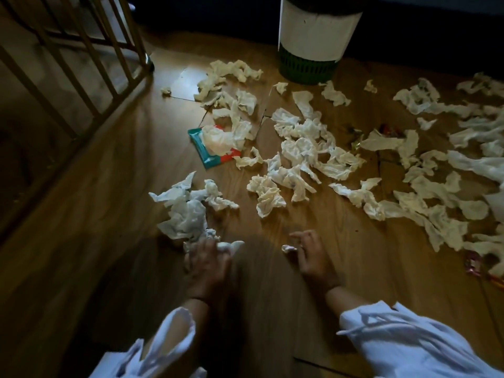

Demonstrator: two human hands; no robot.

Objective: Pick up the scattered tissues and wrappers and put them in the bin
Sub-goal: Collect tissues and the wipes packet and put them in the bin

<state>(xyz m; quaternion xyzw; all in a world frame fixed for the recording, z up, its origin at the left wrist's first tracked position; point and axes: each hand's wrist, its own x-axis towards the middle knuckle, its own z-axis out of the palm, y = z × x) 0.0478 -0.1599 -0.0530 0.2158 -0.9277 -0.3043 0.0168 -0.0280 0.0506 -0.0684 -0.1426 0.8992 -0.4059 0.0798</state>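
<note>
Several crumpled white tissues (pixel 305 148) lie scattered over the wooden floor, spreading toward the right edge. My left hand (pixel 208 261) grips a bunch of tissues (pixel 226 245) low on the floor, beside a pile of tissues (pixel 185 214). My right hand (pixel 311 255) pinches a small tissue scrap (pixel 289 248) against the floor. The bin (pixel 313 42), white with a green mesh base, stands at the far side. A teal and red wipes packet (pixel 210 154) lies under a tissue. Colourful wrappers (pixel 390 130) sit among the tissues at the right.
A wooden railing (pixel 81 55) with slanted bars runs along the left. A pink wrapper (pixel 474 264) lies at the right edge. Bare floor (pixel 109 214) stretches left of the tissues. White sleeves (pixel 409 347) cover my forearms at the bottom.
</note>
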